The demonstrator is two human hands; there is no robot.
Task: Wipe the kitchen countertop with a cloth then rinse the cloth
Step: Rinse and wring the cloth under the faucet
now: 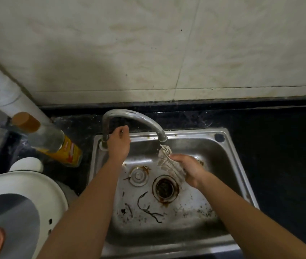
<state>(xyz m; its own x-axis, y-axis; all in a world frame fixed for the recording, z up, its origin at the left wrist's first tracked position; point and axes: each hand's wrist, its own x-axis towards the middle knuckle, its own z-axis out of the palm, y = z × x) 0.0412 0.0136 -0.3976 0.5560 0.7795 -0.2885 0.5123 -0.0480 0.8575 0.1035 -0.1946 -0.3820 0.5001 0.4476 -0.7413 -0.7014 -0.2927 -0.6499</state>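
Note:
A stained, whitish cloth (167,161) hangs bunched under the spout of the curved metal tap (139,118), over the steel sink (229,159). My right hand (189,170) grips the cloth's lower part, just right of the spout. My left hand (119,144) reaches to the tap's base at the sink's back left, with its fingers curled round the handle there; the handle itself is mostly hidden. The dark countertop (279,146) surrounds the sink.
In the sink lie a drain (165,187), a loose strainer plug (138,175) and dark debris. Left of the sink stand a yellow-labelled bottle (55,143), a white cup (27,164) and a white round appliance lid (17,212). A tiled wall rises behind.

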